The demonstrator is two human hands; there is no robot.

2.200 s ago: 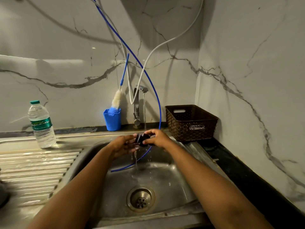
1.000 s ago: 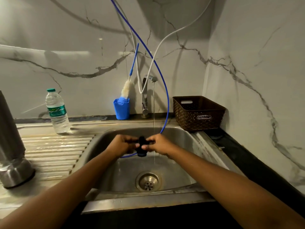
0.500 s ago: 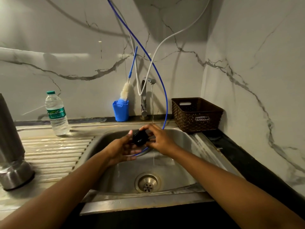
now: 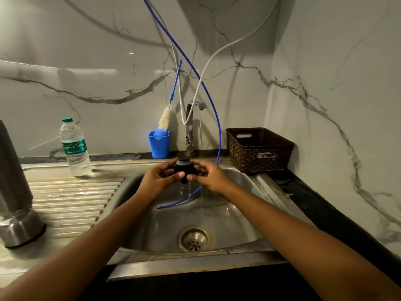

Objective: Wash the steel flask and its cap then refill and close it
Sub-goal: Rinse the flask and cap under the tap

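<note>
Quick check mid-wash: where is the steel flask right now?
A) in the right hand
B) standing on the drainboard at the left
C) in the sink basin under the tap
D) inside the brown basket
B: the steel flask stands on the ribbed drainboard at far left, while the left hand and right hand hold the black cap over the sink.

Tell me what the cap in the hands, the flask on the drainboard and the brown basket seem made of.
The cap: probably black plastic, matt, no glint though wet, with a greyer ring on top.
The flask: metal, likely steel, with a dull brushed body and a shinier reflective base band.
The basket: likely moulded plastic, brown, with an openwork weave pattern and a cut handle slot.
</note>
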